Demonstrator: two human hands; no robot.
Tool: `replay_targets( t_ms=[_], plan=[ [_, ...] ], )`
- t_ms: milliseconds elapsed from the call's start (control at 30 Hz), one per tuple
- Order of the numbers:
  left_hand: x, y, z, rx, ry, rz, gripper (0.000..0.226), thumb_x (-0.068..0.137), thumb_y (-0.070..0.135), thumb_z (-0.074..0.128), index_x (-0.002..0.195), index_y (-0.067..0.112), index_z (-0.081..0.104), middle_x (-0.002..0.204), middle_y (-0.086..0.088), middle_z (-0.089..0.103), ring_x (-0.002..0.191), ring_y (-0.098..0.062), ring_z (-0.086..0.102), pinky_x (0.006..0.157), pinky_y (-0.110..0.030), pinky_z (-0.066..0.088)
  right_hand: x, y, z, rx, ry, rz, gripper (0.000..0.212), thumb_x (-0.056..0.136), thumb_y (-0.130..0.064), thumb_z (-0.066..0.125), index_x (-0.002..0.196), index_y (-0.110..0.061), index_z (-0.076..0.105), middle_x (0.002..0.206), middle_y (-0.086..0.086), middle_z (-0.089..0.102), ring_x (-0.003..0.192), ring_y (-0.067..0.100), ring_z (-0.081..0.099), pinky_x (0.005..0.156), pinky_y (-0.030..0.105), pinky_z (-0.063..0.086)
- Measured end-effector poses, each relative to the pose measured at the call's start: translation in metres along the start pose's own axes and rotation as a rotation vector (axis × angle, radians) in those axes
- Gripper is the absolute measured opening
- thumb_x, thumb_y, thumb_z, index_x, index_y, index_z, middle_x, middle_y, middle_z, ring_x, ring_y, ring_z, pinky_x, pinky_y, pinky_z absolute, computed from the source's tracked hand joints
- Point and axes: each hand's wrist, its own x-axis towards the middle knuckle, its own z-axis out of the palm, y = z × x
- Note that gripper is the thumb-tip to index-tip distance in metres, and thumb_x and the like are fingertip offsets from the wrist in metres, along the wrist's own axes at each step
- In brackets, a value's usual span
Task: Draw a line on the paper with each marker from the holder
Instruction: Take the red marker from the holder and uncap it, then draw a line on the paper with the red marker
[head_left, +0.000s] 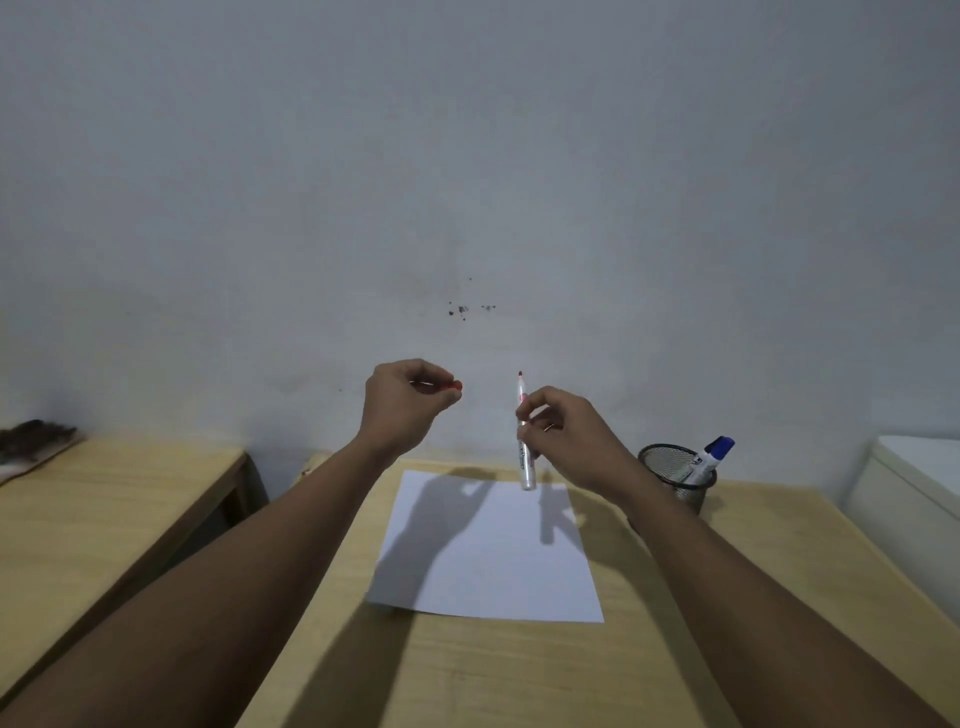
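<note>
Blank white paper (488, 551) lies nearest; at twelve o'clock my right hand (566, 436) pinches an uncapped red-tipped marker (524, 441), print unreadable; my left hand (405, 400) clasps its red cap (455, 386).

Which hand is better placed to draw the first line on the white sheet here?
Right. The right hand already holds the uncapped red-tipped white marker above the blank white paper sheet; the tip points up, so it must flip. The left hand holds only the red cap.

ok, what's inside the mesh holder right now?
One blue-capped marker leans in the mesh holder, cap up. The right hand and forearm cover the holder's left lower side, so anything there stays unseen.
</note>
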Motion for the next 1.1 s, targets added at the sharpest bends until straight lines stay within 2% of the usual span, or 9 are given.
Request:
replay_targets(
  t_ms=[133, 200, 267, 400, 600, 700, 833, 933, 1100],
  plan=[
    [-0.017, -0.048, -0.021, 0.217, -0.001, -0.024, 0.02, 0.078, 0.001, 0.079, 0.078, 0.019, 0.071, 0.077, 0.011, 0.075, 0.071, -0.002, 0.074, 0.079, -0.029, 0.061, 0.001, 0.006, 0.029, 0.153, -0.045, -0.007, 0.031, 0.092, 0.005, 0.054, 0.101, -0.019, 0.07, 0.086, 0.005, 0.07, 0.069, 0.013, 0.066, 0.072, 0.021, 0.051],
    [-0.025, -0.068, -0.029, 0.295, 0.003, -0.034, 0.019, 0.081, 0.004, 0.077, 0.084, 0.022, 0.072, 0.08, 0.008, 0.075, 0.072, -0.001, 0.072, 0.075, -0.022, 0.058, 0.001, 0.01, 0.044, 0.18, -0.043, -0.045, 0.037, 0.088, 0.012, 0.057, 0.106, -0.016, 0.07, 0.085, 0.005, 0.068, 0.074, 0.012, 0.063, 0.076, 0.018, 0.05],
    [-0.034, -0.086, -0.033, 0.35, -0.015, -0.019, 0.014, 0.084, 0.008, 0.076, 0.09, 0.021, 0.075, 0.084, 0.008, 0.076, 0.074, 0.001, 0.07, 0.07, -0.013, 0.053, 0.003, 0.015, 0.061, 0.181, 0.002, -0.075, 0.03, 0.087, 0.009, 0.065, 0.103, -0.016, 0.07, 0.08, 0.01, 0.064, 0.074, 0.014, 0.06, 0.077, 0.019, 0.051],
    [-0.047, -0.109, -0.025, 0.439, -0.056, 0.065, 0.008, 0.086, 0.018, 0.074, 0.093, 0.021, 0.076, 0.091, 0.009, 0.074, 0.082, -0.002, 0.067, 0.079, -0.023, 0.057, 0.01, 0.023, 0.094, 0.367, 0.121, 0.032, 0.01, 0.095, -0.008, 0.066, 0.1, -0.013, 0.059, 0.077, 0.009, 0.066, 0.064, 0.016, 0.063, 0.059, 0.025, 0.05],
    [-0.043, -0.13, -0.021, 0.646, -0.277, 0.195, 0.016, 0.089, 0.029, 0.07, 0.101, 0.023, 0.077, 0.098, 0.005, 0.073, 0.083, -0.01, 0.063, 0.076, -0.029, 0.057, 0.02, 0.036, 0.133, 0.46, 0.19, 0.182, 0.015, 0.097, -0.016, 0.065, 0.094, -0.01, 0.051, 0.072, 0.007, 0.069, 0.057, 0.016, 0.063, 0.049, 0.03, 0.047],
    [-0.043, -0.137, -0.023, 0.649, -0.275, 0.257, 0.019, 0.088, 0.033, 0.07, 0.103, 0.023, 0.076, 0.097, 0.005, 0.075, 0.08, -0.01, 0.065, 0.074, -0.027, 0.056, 0.03, 0.043, 0.146, 0.454, 0.186, 0.236, 0.008, 0.095, -0.013, 0.065, 0.095, -0.007, 0.058, 0.068, 0.007, 0.069, 0.053, 0.015, 0.061, 0.047, 0.027, 0.045],
    [-0.045, -0.142, -0.025, 0.553, -0.212, 0.284, 0.023, 0.085, 0.03, 0.073, 0.106, 0.019, 0.076, 0.094, 0.004, 0.078, 0.075, -0.011, 0.068, 0.071, -0.021, 0.052, 0.04, 0.054, 0.153, 0.421, 0.117, 0.26, 0.006, 0.09, -0.01, 0.067, 0.095, -0.012, 0.071, 0.068, 0.001, 0.071, 0.059, 0.017, 0.062, 0.051, 0.03, 0.05],
    [-0.046, -0.144, -0.026, 0.545, -0.216, 0.295, 0.018, 0.082, 0.025, 0.075, 0.098, 0.018, 0.078, 0.09, 0.002, 0.077, 0.072, -0.01, 0.067, 0.069, -0.019, 0.05, 0.039, 0.064, 0.154, 0.408, 0.078, 0.255, 0.006, 0.087, -0.007, 0.073, 0.092, -0.009, 0.071, 0.067, 0.006, 0.069, 0.056, 0.02, 0.06, 0.052, 0.03, 0.052],
    [-0.045, -0.147, -0.029, 0.529, -0.234, 0.325, 0.015, 0.078, 0.027, 0.076, 0.091, 0.021, 0.08, 0.086, 0.006, 0.078, 0.069, -0.008, 0.068, 0.072, -0.026, 0.058, 0.045, 0.072, 0.151, 0.453, 0.087, 0.272, 0.01, 0.093, -0.008, 0.067, 0.085, -0.002, 0.066, 0.063, 0.01, 0.065, 0.055, 0.026, 0.054, 0.049, 0.032, 0.047]
  ],
)
